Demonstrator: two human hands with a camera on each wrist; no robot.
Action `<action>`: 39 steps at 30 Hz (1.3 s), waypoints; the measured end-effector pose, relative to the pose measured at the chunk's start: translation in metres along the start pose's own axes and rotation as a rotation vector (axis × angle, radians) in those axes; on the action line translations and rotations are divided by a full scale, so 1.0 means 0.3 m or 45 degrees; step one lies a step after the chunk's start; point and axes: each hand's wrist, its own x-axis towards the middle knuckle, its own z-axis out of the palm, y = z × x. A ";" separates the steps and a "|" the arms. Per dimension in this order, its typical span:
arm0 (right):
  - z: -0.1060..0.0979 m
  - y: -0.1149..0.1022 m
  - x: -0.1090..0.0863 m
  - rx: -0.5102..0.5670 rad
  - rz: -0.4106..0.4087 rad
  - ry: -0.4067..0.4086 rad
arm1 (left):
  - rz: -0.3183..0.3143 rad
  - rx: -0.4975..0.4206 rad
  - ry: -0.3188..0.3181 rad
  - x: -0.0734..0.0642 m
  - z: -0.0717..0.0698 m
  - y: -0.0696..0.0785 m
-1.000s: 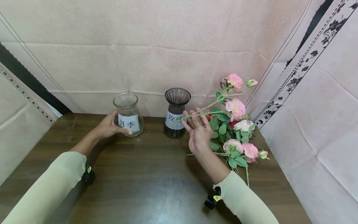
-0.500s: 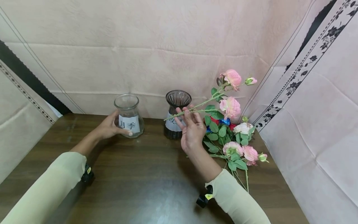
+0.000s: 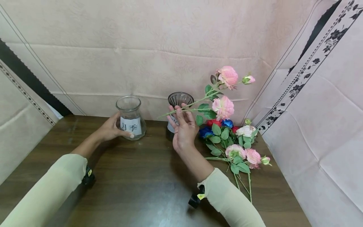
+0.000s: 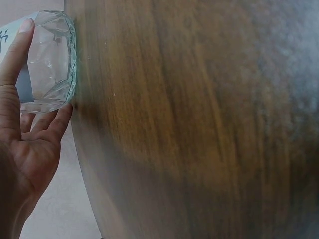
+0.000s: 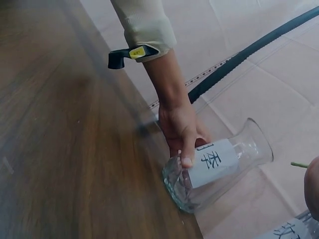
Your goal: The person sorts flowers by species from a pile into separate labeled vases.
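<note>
My left hand [image 3: 111,127] holds the lower side of a clear glass vase [image 3: 131,125] with a white paper label, upright on the table. The left wrist view has its thumb over the label and its fingers behind the glass [image 4: 50,64]. My right hand [image 3: 185,132], palm up, pinches the green stem of a pink artificial flower spray [image 3: 223,107] with two blooms and a bud. The blooms point right and the stem's end points left, toward the clear vase. Behind that hand stands a dark, ribbed glass vase [image 3: 181,99], its label partly hidden.
On the right of the brown wooden table [image 3: 136,189] lies a pile of artificial flowers: pink blooms [image 3: 253,155], a white bloom [image 3: 246,130], blue blooms [image 3: 206,132] and a red one [image 3: 214,123]. A pale patterned cloth [image 3: 170,37] hangs behind the table.
My right hand has carried the pink flower spray left, away from the pile, passing in front of the dark vase. Blue and red blooms beneath have come into view. The left hand keeps its place.
</note>
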 end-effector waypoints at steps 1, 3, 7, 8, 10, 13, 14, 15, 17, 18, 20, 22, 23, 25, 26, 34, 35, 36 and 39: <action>0.008 0.006 0.000 0.004 0.000 -0.004 | -0.001 0.002 0.000 -0.001 0.000 0.001; 0.025 0.016 -0.001 0.018 0.005 -0.004 | 0.001 0.001 -0.001 -0.002 0.000 0.002; 0.055 0.040 0.000 0.059 0.023 0.002 | 0.009 0.001 0.001 -0.002 0.000 0.001; 0.064 0.046 -0.001 0.066 0.026 0.005 | 0.010 0.001 0.001 -0.003 0.000 0.000; 0.081 0.059 -0.002 0.082 0.033 0.006 | 0.011 0.002 0.001 -0.003 0.000 -0.003; 0.110 0.079 -0.004 0.092 0.031 0.008 | 0.009 0.001 0.002 -0.002 0.000 -0.009; 0.121 0.086 -0.003 0.102 0.028 0.008 | 0.009 -0.001 0.002 -0.002 0.000 -0.011; 0.131 0.093 -0.002 0.107 0.024 0.009 | 0.007 0.000 0.003 -0.001 0.000 -0.012; 0.151 0.105 0.000 0.116 0.018 0.014 | 0.005 0.002 0.005 0.000 0.000 -0.016; 0.161 0.111 0.002 0.124 0.012 0.018 | 0.005 0.002 0.003 0.001 0.000 -0.017; 0.181 0.120 0.004 0.141 0.008 0.023 | 0.006 0.000 0.002 0.003 0.000 -0.017; 0.201 0.127 0.006 0.147 0.001 0.030 | 0.009 -0.002 -0.001 0.005 0.001 -0.017; 0.210 0.131 0.008 0.154 -0.003 0.035 | 0.011 -0.001 -0.002 0.006 0.001 -0.016; 0.228 0.137 0.010 0.155 -0.005 0.032 | 0.015 -0.003 -0.005 0.007 0.001 -0.017; 0.236 0.140 0.011 0.150 -0.008 0.028 | 0.016 -0.001 -0.006 0.008 0.001 -0.018; 0.285 0.169 0.023 0.093 -0.026 0.019 | 0.022 0.016 0.008 0.016 0.003 -0.021; 0.288 0.175 0.025 0.083 -0.030 0.025 | 0.018 0.013 0.007 0.017 0.004 -0.021; 0.290 0.181 0.027 0.073 -0.034 0.026 | 0.016 0.009 0.005 0.016 0.004 -0.021; 0.292 0.202 0.032 0.046 -0.038 0.036 | 0.008 -0.005 -0.003 0.014 0.004 -0.021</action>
